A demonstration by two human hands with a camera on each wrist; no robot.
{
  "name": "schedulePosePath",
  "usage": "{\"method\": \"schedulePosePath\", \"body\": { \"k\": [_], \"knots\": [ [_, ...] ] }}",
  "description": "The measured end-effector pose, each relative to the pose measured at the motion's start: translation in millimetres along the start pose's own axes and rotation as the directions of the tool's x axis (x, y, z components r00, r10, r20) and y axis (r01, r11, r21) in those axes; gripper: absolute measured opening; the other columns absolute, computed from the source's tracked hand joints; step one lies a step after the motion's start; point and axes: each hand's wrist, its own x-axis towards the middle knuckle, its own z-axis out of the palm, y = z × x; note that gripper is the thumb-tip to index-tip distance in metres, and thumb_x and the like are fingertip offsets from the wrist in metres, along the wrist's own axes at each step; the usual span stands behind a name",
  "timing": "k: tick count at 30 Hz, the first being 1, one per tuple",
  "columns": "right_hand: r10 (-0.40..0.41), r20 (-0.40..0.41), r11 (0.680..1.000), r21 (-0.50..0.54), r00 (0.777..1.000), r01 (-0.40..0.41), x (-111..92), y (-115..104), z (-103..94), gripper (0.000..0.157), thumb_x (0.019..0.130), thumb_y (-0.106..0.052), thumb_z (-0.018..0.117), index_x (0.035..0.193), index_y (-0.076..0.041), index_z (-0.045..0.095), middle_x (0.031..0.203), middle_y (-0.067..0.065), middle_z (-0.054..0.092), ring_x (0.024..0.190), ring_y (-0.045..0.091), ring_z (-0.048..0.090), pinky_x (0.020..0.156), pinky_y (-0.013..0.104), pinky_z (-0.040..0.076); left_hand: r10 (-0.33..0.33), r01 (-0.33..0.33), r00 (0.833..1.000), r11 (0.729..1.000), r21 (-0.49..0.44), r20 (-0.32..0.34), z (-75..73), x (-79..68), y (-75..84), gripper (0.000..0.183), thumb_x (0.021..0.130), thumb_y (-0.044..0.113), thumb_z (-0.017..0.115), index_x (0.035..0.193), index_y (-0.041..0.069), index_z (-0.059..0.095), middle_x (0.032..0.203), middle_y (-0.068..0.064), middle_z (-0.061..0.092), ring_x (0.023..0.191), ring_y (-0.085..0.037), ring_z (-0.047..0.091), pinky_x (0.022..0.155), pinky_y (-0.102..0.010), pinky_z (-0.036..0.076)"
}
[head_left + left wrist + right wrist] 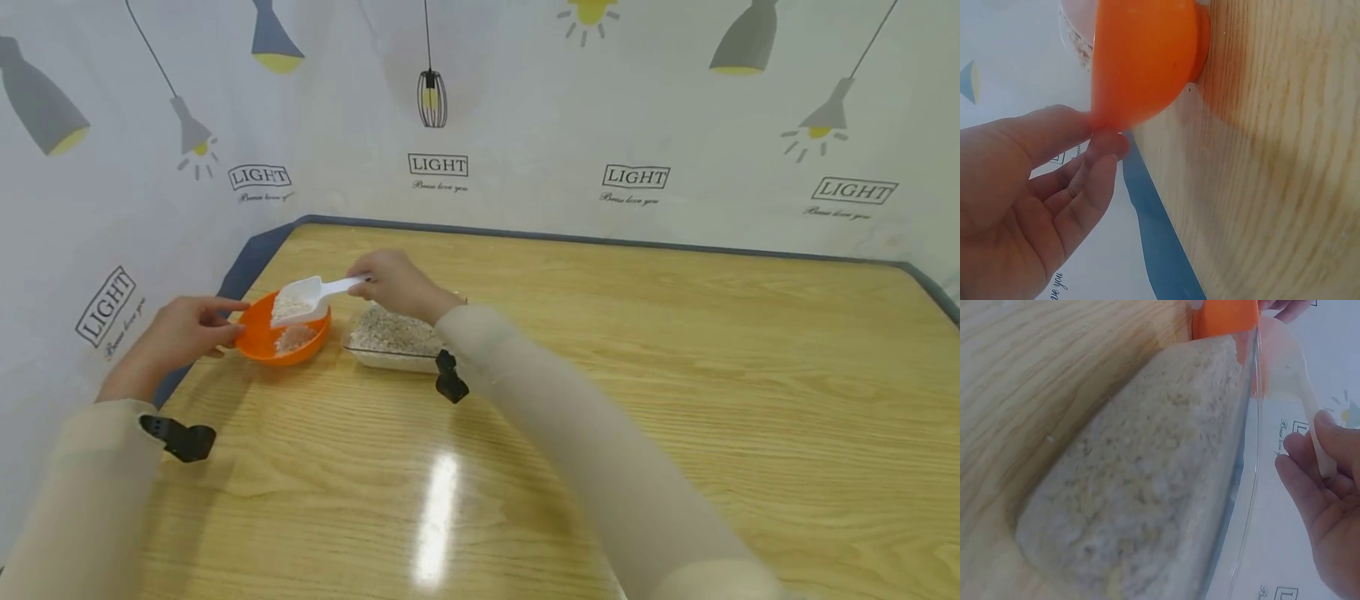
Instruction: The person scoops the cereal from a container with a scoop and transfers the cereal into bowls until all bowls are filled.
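My right hand (397,282) grips the handle of a white plastic scoop (331,289). The scoop carries pale flakes (291,310) and is held over an orange bowl (288,358). Inside the bowl lies a small heap of similar flakes (295,337). At the bowl's left rim, my left hand (180,333) pinches the edge between thumb and fingers; the left wrist view shows the bowl's outer wall (1144,62) beside the fingertips. Just right of the bowl stands a clear rectangular container (390,362) heaped with oat-like flakes (1141,462), partly below my right wrist.
The wooden table (675,375) has a dark blue edge (525,236) along the back and left. A white wall covering (525,108) printed with lamps rises behind and to the left. Black wrist cameras (187,442) sit on both sleeves.
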Motion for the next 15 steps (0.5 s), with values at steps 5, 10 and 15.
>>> {"method": "schedulePosePath", "body": {
  "k": [5, 10, 15],
  "knots": [
    [0.003, 0.026, 0.999, -0.046, 1.000, -0.002, 8, -7, 7.9, 0.023, 0.089, -0.014, 0.059, 0.107, -0.001, 0.067, 0.091, 0.006, 0.066, 0.071, 0.011, 0.051, 0.065, 0.019, 0.041, -0.006, 0.006, 1.000, 1.000, 0.004, 0.000, 0.2, -0.3, -0.4, 0.046, 0.089, 0.012, 0.058, 0.128, -0.009, 0.045, 0.090, -0.020, 0.060, 0.078, -0.031, 0.062, 0.063, -0.035, 0.054],
    [-0.009, 0.042, 0.995, -0.096, 0.999, 0.013, 12, -14, 12.7, 0.022, 0.089, -0.014, 0.059, 0.106, -0.002, 0.067, 0.100, 0.006, 0.066, 0.083, 0.011, 0.055, 0.073, 0.017, 0.042, 0.001, -0.001, 1.000, 1.000, 0.004, -0.002, -0.5, 0.3, 1.7, 0.046, 0.089, 0.013, 0.059, 0.128, -0.009, 0.046, 0.088, -0.018, 0.061, 0.076, -0.030, 0.062, 0.064, -0.036, 0.054],
    [0.011, 0.057, 0.994, -0.105, 0.998, -0.005, 13, -18, 16.7, 0.023, 0.089, -0.013, 0.059, 0.109, -0.002, 0.066, 0.104, 0.006, 0.064, 0.093, 0.013, 0.057, 0.079, 0.017, 0.043, -0.012, 0.012, 1.000, 1.000, 0.009, -0.003, -0.5, -0.3, 1.9, 0.046, 0.089, 0.012, 0.059, 0.127, -0.010, 0.047, 0.087, -0.017, 0.062, 0.075, -0.029, 0.062, 0.064, -0.035, 0.054]
  ]
}}
